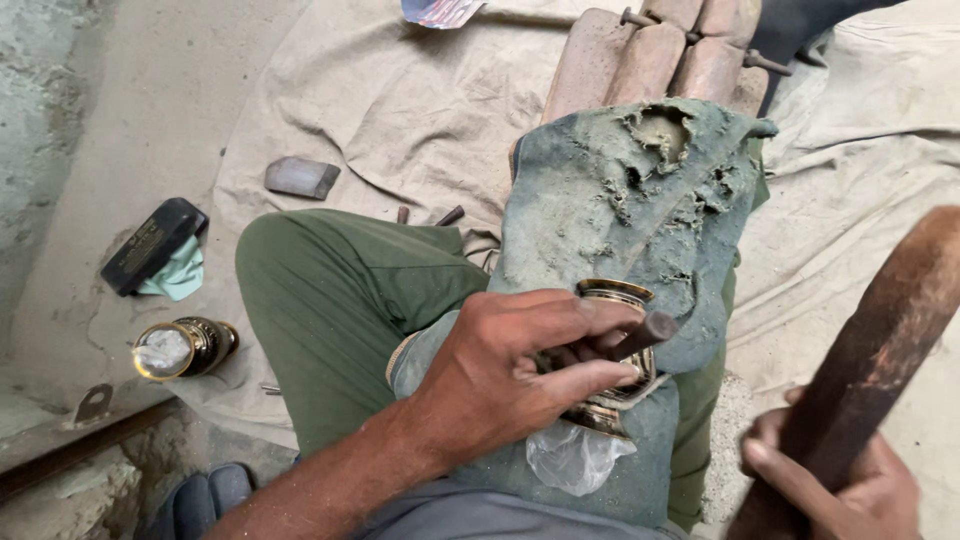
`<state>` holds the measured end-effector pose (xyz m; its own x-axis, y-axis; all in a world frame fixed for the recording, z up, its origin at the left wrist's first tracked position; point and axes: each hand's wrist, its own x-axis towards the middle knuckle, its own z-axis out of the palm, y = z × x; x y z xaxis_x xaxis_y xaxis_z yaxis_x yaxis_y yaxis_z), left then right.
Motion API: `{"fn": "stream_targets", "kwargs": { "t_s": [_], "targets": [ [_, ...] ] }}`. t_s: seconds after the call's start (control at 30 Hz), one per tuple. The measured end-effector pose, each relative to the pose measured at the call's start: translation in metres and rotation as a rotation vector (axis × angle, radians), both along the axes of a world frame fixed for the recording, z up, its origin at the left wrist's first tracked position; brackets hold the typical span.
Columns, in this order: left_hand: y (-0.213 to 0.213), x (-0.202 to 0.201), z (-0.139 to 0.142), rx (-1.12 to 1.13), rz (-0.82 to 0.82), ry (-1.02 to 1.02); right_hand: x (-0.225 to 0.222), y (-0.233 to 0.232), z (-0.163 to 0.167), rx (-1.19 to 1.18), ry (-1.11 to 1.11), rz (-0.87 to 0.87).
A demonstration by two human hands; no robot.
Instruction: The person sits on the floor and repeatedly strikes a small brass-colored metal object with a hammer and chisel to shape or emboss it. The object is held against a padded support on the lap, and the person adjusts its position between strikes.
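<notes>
Well left of the grip, a second brass pot [185,347] lies on the cloth [400,100], clear of the work. The left hand [500,380] pinches a short punch [640,335] against the brass vessel [610,350] resting on the padded knee. The right hand [850,490] is clenched round a raised wooden mallet [880,340]. A glancing blow could catch the fingers or roll the vessel off; open room lies rightward.

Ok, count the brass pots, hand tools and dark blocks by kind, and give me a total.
Brass pots: 2, one under the left hand at, one on the cloth
Tools: 2, punch, hammer in the right hand
Blocks: 2, black, grey
Total: 6
</notes>
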<state>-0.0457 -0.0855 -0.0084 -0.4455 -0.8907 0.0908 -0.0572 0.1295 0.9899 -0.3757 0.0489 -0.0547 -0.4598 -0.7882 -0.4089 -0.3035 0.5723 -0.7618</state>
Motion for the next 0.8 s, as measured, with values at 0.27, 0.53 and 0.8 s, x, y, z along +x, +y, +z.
{"fn": "stream_targets", "kwargs": {
  "t_s": [0.27,0.53,0.8],
  "targets": [
    [-0.008,-0.001,0.001,-0.104,-0.081,-0.001,0.004,0.025,0.009,-0.155,-0.119,0.09],
    [-0.014,-0.017,-0.008,-0.216,-0.162,-0.012,0.01,0.02,0.044,-0.042,0.182,0.161],
    [-0.023,-0.03,0.002,-0.402,-0.31,-0.23,-0.031,-0.028,0.058,0.357,0.396,0.544]
  ]
}}
